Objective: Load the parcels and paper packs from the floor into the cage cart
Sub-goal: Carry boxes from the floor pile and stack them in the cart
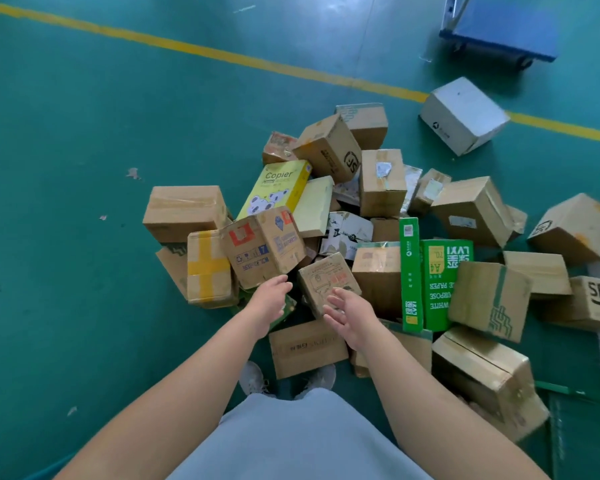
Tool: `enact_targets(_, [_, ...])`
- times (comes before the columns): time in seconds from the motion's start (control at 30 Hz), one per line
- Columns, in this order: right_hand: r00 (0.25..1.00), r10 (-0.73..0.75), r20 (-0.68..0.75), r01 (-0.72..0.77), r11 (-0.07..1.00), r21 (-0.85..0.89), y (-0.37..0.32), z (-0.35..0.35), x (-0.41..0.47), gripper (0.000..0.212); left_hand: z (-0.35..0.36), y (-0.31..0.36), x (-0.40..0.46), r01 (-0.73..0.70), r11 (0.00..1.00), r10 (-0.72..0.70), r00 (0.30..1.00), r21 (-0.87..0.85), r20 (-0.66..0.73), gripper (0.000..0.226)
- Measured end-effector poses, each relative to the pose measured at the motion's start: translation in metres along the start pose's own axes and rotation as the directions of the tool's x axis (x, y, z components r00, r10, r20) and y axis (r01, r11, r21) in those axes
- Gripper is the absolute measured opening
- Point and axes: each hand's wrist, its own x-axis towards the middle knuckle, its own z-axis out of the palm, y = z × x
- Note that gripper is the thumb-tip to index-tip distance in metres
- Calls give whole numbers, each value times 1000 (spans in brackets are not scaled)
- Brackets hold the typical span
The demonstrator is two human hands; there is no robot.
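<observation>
A heap of cardboard parcels (381, 183) and paper packs lies on the green floor in front of me. A small brown box (321, 277) with a printed drawing sits between my hands. My left hand (269, 303) hovers just left of it with relaxed fingers and holds nothing. My right hand (349, 315) is spread open over the box's near right corner; I cannot tell whether it touches. A yellow Copier paper pack (278, 188) lies further back and a green A4 paper pack (437, 282) stands to the right. No cage cart is in view.
A white box (463, 114) lies apart at the back right near a yellow floor line (187, 50). A blue platform trolley (503, 26) stands at the top right. My shoes (253, 377) are at the heap's near edge. Bare green floor stretches to the left.
</observation>
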Motion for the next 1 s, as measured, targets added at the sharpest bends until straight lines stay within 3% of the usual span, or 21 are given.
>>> enact_targets(0.27, [999, -31, 30, 32, 999, -20, -46, -8, 17, 38, 19, 25, 19, 3, 1000, -2, 998, 21, -67, 44])
enact_targets(0.57, [999, -28, 46, 29, 999, -20, -67, 30, 43, 37, -3, 60, 41, -28, 999, 28, 999, 30, -19, 44])
enact_targets(0.8, [999, 9, 45, -6, 998, -56, -53, 143, 74, 44, -111, 82, 86, 7, 1000, -7, 1000, 4, -11, 45])
enact_targets(1.0, [998, 63, -23, -65, 992, -107, -24, 297, 106, 42, -254, 108, 149, 92, 996, -92, 995, 14, 33, 44])
